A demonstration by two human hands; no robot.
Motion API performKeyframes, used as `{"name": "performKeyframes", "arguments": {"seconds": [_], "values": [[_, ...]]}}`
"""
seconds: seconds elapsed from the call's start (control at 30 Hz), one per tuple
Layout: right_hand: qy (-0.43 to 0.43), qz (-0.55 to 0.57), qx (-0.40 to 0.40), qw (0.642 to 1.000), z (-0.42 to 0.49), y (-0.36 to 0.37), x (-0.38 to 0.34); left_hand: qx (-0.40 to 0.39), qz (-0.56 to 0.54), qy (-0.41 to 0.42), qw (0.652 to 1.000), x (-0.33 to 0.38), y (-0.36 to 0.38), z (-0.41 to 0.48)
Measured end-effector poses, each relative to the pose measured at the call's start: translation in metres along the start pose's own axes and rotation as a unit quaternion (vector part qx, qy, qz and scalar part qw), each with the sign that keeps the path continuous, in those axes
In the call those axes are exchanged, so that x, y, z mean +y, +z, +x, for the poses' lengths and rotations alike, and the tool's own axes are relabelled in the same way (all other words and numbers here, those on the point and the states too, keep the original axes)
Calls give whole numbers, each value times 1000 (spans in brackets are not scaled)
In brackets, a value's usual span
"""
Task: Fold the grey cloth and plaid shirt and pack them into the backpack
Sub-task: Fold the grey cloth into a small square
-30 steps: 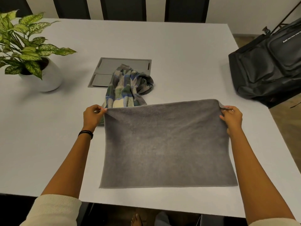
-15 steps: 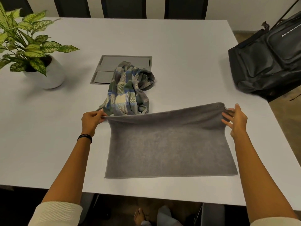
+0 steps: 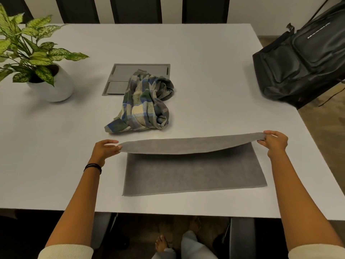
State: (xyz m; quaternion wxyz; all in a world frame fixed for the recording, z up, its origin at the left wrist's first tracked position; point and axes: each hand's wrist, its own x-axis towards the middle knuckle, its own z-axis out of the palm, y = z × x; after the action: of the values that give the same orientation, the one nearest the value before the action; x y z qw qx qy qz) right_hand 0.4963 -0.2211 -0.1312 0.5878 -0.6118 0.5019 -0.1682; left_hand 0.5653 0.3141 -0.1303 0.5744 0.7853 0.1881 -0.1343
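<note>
Pinching the cloth's (image 3: pixel 194 172) lifted far corners, left hand (image 3: pixel 104 149) and right hand (image 3: pixel 275 144) level, long axis left-right at lower centre. Near edge straight down-frame. Shirt (image 3: pixel 145 103) crumpled above; backpack (image 3: pixel 302 66) upper right.

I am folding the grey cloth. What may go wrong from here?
1. The left hand and right hand hold the cloth only by its far corners, and the lifted edge sags in the middle, so the fold may wrinkle.
2. The near edge lies slanted on the table, so the edges may not meet evenly.
3. The backpack overhangs the table's right edge and might slip.
</note>
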Motion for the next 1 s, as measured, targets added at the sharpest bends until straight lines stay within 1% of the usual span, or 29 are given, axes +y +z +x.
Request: {"name": "performKeyframes", "arguments": {"seconds": [0.1, 0.23, 0.57, 0.83, 1.0], "values": [[-5, -33, 10, 999, -2, -14, 7, -19, 15, -42, 999, -7, -4, -6], [27, -38, 20, 999, -3, -32, 22, -64, 24, -103, 992, -19, -10, -15], [61, -26, 26, 997, -19, -68, 70, -131, 5, -179, 975, -67, -21, -21], [94, -25, 37, 995, -23, -84, 109, -115, 3, -208, 971, -108, -18, -32], [95, -39, 50, 993, -23, -87, 131, -64, 10, -182, 981, -127, -5, -40]]}}
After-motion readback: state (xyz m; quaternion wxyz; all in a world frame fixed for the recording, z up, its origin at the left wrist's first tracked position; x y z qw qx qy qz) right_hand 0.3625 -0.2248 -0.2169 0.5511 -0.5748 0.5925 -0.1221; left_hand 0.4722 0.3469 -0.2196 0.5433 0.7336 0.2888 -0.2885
